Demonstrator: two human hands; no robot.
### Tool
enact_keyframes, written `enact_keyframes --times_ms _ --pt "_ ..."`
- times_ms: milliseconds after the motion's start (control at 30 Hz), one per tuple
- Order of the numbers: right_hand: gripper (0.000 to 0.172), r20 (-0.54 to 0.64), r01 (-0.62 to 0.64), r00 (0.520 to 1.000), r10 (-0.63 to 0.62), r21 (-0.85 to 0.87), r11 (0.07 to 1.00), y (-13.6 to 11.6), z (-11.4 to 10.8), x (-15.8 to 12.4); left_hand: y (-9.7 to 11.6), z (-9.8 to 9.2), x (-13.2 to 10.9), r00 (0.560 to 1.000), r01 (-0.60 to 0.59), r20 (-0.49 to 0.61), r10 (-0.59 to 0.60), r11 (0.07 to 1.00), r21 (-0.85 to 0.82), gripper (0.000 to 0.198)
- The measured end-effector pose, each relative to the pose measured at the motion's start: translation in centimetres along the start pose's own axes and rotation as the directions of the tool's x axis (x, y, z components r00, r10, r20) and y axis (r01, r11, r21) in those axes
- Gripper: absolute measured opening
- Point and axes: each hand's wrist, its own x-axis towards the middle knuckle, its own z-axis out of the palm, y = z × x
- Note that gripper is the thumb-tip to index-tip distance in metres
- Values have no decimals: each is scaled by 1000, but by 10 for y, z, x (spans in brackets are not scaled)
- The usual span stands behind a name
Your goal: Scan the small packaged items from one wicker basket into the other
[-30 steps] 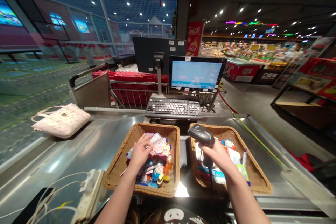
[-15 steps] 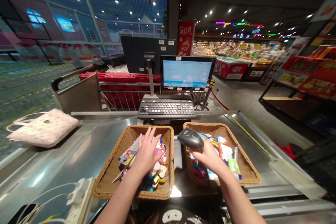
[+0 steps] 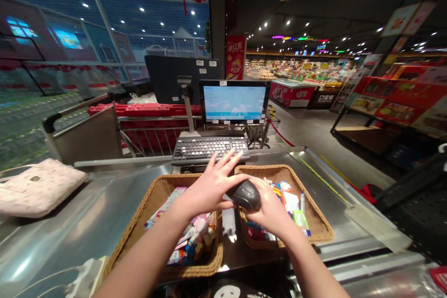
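Note:
My right hand (image 3: 268, 209) is shut around a black handheld barcode scanner (image 3: 247, 194), above the right wicker basket (image 3: 268, 168). My left hand (image 3: 213, 186) is raised above the left wicker basket (image 3: 197, 272), fingers spread, its palm side next to the scanner and holding nothing visible. Packaged goods (image 3: 192, 244), including small bottles and a flat printed packet, fill the left basket. The right basket holds several packets and a green-and-white tube (image 3: 301, 222). My hands hide part of both baskets.
A black keyboard (image 3: 209, 150) and a lit touchscreen monitor (image 3: 233, 101) stand just past the baskets on a steel checkout counter (image 3: 70, 228). A pale handbag (image 3: 35, 193) lies at the left. Behind stands a shopping cart (image 3: 146, 123) holding a red crate.
My left hand has risen out of the left basket and moved right, up to the scanner. My right hand has shifted toward the middle. The whole view has swung, so the counter sits further left.

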Motion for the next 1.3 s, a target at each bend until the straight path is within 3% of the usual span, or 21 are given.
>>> enact_keyframes --times_ms 167,367,533,733,833,933,1033,1167,1300 --pt "64 -52 -8 999 4 -79 997 9 1 -7 -1 -4 20 994 -102 41 103 995 -18 63" --pt "62 -80 -81 992 97 178 981 18 6 -24 -2 13 36 976 -177 106 188 979 -100 61" --pt "40 59 -276 959 278 430 860 32 8 -37 0 26 55 952 -243 137 274 948 -206 60" --pt "45 95 -335 923 372 671 662 40 4 -44 4 31 89 932 -291 145 331 926 -242 54" --pt "46 14 -308 908 418 700 644 45 0 -43 7 33 105 930 -304 126 345 916 -261 48" --pt "45 -118 -287 886 448 619 731 60 -12 -44 6 38 112 959 -255 54 279 928 -271 60" --pt "31 -247 -358 816 522 494 792 80 -37 -50 -1 57 109 994 -108 -28 105 964 -245 72" --pt "32 -488 -449 667 563 341 826 100 -72 -62 -13 107 97 993 27 121 -9 989 -147 43" --pt "35 -516 -492 658 549 257 832 107 -83 -64 -7 161 89 949 53 313 -35 997 -50 35"
